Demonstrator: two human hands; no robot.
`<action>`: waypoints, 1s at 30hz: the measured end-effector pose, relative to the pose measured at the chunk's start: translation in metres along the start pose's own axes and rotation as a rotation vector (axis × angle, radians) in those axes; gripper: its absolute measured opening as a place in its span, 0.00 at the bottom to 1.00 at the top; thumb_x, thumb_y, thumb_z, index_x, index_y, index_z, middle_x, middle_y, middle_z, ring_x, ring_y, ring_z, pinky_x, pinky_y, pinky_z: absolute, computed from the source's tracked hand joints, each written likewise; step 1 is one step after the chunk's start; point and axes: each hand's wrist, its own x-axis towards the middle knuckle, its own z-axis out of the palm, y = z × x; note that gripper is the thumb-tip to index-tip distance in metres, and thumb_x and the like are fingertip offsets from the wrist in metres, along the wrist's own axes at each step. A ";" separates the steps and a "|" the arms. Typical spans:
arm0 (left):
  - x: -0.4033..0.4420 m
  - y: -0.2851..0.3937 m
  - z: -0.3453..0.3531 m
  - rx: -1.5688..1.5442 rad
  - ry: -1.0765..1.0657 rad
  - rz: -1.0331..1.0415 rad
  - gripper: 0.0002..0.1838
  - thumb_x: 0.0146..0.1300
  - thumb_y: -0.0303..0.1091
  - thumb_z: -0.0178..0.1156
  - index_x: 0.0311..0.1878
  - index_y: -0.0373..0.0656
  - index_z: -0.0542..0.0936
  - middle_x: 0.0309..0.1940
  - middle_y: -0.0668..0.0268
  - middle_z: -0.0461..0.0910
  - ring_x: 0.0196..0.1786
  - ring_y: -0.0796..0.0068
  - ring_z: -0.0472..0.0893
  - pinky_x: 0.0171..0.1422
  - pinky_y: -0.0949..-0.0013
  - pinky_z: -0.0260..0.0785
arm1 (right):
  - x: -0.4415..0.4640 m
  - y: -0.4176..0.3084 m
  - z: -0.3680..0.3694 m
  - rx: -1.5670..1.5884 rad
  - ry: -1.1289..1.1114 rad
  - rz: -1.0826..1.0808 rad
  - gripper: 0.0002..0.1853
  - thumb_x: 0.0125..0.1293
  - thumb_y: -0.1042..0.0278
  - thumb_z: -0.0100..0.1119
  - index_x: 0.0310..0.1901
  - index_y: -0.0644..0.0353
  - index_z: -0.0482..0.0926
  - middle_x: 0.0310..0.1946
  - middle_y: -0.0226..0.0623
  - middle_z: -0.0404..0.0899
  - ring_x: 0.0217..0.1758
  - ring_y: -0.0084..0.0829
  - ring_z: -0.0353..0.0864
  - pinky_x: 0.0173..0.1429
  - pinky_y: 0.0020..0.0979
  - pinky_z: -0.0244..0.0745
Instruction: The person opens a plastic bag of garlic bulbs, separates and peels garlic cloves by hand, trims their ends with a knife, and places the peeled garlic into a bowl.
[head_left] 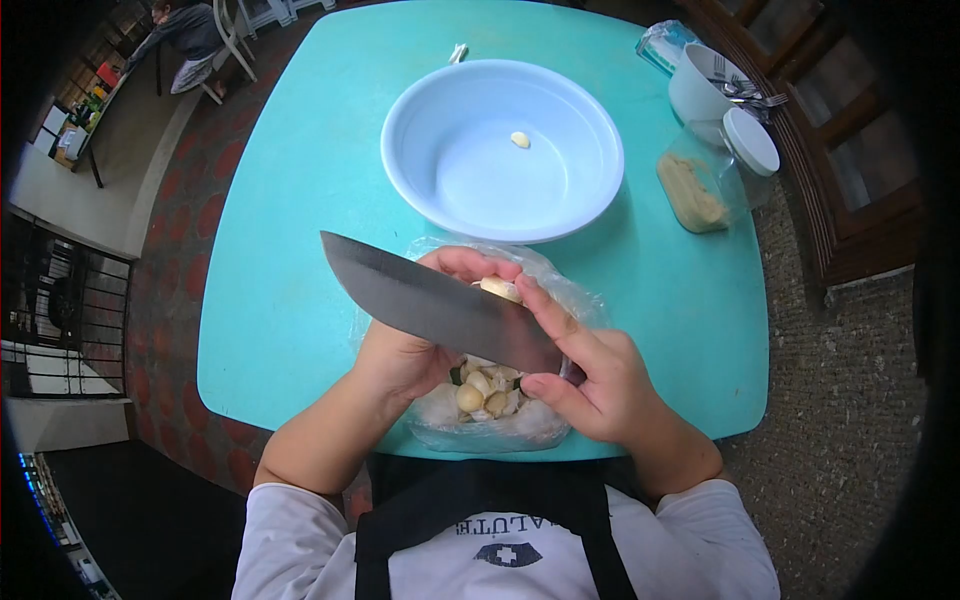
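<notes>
My right hand (612,380) grips a broad knife (420,298) near its handle end, the blade slanting up to the left across my left hand (395,362). Partly hidden behind the blade, the left fingers are closed on a pale garlic clove (502,289), which the right fingertips also touch. Below the knife, a clear plastic bag (440,420) lies open with several garlic cloves (482,392) and bits of skin in it. Just beyond my hands stands a light blue basin (396,150). One peeled clove (520,140) rests inside it.
On the turquoise table (290,270), a clear jar (693,195) with a white lid and pale contents stands at right. Behind it are a white bowl (690,95) with forks and a plastic packet (662,45). A person (190,40) sits at far left.
</notes>
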 end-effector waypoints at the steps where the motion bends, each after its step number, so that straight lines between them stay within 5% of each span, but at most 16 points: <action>1: 0.000 0.000 -0.001 0.027 0.003 0.012 0.17 0.61 0.29 0.61 0.52 0.40 0.71 0.53 0.58 0.75 0.55 0.69 0.77 0.57 0.67 0.74 | 0.001 0.001 0.001 -0.018 0.017 -0.013 0.37 0.59 0.61 0.62 0.68 0.59 0.59 0.47 0.48 0.78 0.20 0.32 0.76 0.28 0.28 0.72; 7: -0.002 -0.001 -0.004 0.037 0.049 0.001 0.16 0.61 0.30 0.60 0.51 0.40 0.71 0.52 0.58 0.76 0.54 0.70 0.78 0.54 0.71 0.75 | 0.002 0.005 0.002 -0.055 0.042 -0.031 0.36 0.59 0.58 0.62 0.68 0.57 0.61 0.33 0.45 0.80 0.19 0.32 0.75 0.27 0.29 0.71; 16: 0.000 0.002 -0.003 0.047 0.061 -0.036 0.16 0.62 0.30 0.59 0.52 0.39 0.71 0.53 0.56 0.76 0.52 0.71 0.79 0.53 0.72 0.76 | 0.002 0.010 0.003 -0.092 0.046 -0.071 0.36 0.58 0.58 0.62 0.68 0.55 0.62 0.30 0.44 0.80 0.20 0.32 0.76 0.28 0.29 0.71; 21: 0.001 0.006 0.001 0.106 0.053 -0.041 0.18 0.63 0.28 0.56 0.55 0.39 0.69 0.58 0.53 0.72 0.54 0.65 0.78 0.58 0.64 0.76 | -0.003 0.010 0.000 0.469 -0.019 0.165 0.31 0.66 0.58 0.54 0.69 0.57 0.60 0.23 0.36 0.76 0.17 0.22 0.69 0.25 0.22 0.64; 23: 0.004 0.008 0.002 0.007 0.011 -0.060 0.18 0.63 0.20 0.52 0.57 0.37 0.68 0.58 0.49 0.70 0.57 0.59 0.76 0.60 0.63 0.75 | -0.005 0.010 -0.002 0.746 -0.054 0.285 0.29 0.70 0.58 0.50 0.69 0.58 0.58 0.20 0.32 0.74 0.16 0.17 0.65 0.24 0.19 0.60; 30: 0.004 0.012 -0.002 -0.054 -0.052 -0.050 0.19 0.63 0.16 0.47 0.58 0.35 0.67 0.60 0.44 0.67 0.60 0.51 0.73 0.61 0.60 0.73 | -0.007 0.013 -0.015 0.855 0.042 0.211 0.31 0.73 0.51 0.41 0.70 0.61 0.54 0.13 0.23 0.63 0.14 0.13 0.58 0.21 0.15 0.53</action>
